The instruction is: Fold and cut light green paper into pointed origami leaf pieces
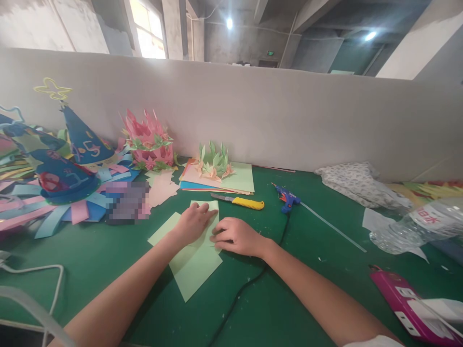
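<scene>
A yellow utility knife (241, 202) is lying on the green table cover (325, 279), with a stack of coloured paper sheets (240, 182) sitting at its twelve o'clock and a green folded-paper flower piece (212, 161) resting on that stack. A blue hot glue gun (286, 197) is lying at the knife's three o'clock, its black cord (246, 286) trailing toward six o'clock and a clear glue stick (333, 225) pointing toward four o'clock. A pink folded-paper flower piece (147, 140) is standing at the stack's ten o'clock, with a blue party hat (85, 137) at its nine o'clock. Far out at the gun's three o'clock a clear plastic bottle (415, 226) is lying on its side, a pink power strip (405, 299) sitting at its six o'clock and a patterned cloth (356, 180) bunching at its eleven o'clock
</scene>
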### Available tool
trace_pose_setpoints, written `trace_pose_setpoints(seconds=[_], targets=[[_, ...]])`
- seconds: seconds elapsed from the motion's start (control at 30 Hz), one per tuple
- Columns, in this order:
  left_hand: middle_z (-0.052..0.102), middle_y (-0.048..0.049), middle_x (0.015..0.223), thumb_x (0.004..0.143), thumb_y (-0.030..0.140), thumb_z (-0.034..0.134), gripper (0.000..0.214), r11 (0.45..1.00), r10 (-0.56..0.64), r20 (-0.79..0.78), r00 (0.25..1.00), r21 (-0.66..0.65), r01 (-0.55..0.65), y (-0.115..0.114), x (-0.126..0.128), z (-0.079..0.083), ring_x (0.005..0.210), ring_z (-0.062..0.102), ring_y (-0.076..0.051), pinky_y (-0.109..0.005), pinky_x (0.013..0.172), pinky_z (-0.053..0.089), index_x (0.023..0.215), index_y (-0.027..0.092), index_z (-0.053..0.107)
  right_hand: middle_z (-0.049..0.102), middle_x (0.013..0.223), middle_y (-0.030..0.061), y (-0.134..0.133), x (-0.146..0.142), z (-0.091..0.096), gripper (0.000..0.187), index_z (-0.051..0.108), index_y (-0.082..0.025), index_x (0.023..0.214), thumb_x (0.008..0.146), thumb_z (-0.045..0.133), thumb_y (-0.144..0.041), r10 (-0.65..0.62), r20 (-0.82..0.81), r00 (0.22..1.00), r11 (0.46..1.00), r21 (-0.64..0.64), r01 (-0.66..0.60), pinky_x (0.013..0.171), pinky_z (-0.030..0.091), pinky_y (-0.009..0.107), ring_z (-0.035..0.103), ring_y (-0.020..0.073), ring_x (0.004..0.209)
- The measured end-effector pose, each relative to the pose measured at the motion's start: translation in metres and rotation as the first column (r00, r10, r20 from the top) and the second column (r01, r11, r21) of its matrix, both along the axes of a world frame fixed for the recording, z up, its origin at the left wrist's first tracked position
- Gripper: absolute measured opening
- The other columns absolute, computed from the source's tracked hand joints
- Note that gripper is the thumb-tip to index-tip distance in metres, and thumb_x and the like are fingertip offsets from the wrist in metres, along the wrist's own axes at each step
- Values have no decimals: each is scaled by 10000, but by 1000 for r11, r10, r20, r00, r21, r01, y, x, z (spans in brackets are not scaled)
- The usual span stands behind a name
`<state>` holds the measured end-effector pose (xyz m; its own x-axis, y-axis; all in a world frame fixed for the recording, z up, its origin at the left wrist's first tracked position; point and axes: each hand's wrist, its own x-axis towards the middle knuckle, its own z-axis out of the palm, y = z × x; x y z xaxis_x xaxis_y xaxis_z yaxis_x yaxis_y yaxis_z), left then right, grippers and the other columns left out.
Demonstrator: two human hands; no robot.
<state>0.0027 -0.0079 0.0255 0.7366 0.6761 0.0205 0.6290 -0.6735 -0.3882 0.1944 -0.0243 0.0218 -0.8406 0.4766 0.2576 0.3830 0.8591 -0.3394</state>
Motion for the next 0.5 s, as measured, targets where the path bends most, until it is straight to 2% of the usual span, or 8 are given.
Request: trace_pose_setpoints(seconds=[0.1, 0.17, 0.3, 0.5], targets=[[561, -108, 1135, 856, 174, 423, 362, 1000, 20, 70, 997, -14, -19, 2, -2, -4, 980, 462, -245, -344, 710, 309, 1212, 173, 491, 670, 932, 46, -1, 3, 1, 268, 698, -215, 930, 901, 442, -287, 41, -57, 998, 998, -41, -43, 784, 427, 299, 559, 165, 865], [566, -113, 1112, 889, 211, 384, 323, 999, 31, 146, 989, -31, -27, 2, -3, -5, 976, 467, -244, -348, 744, 313, 1188, 174, 500, 676, 936, 49, 0, 4, 2, 290, 689, -209, 939, 914, 408, -276, 24, -85, 996, 998, -54, -28, 803, 434, 306, 566, 171, 884], [577, -119, 1053, 912, 322, 361, 297, 994, 67, 249, 966, -102, -43, 0, -3, -3, 981, 465, -269, -361, 783, 311, 1086, 174, 552, 665, 984, 63, 10, 4, 1, 331, 669, -189, 983, 932, 349, -252, -114, -84, 990, 993, 0, 114, 824, 435, 339, 554, 193, 918], [558, -115, 1030, 874, 383, 445, 312, 981, 158, 323, 933, -155, -112, -3, -1, 0, 902, 495, -259, -353, 788, 324, 1085, 174, 546, 645, 1080, 61, 34, 2, -7, 315, 634, -164, 1066, 929, 361, -244, -260, -46, 965, 957, 123, 263, 813, 425, 366, 522, 208, 884]])
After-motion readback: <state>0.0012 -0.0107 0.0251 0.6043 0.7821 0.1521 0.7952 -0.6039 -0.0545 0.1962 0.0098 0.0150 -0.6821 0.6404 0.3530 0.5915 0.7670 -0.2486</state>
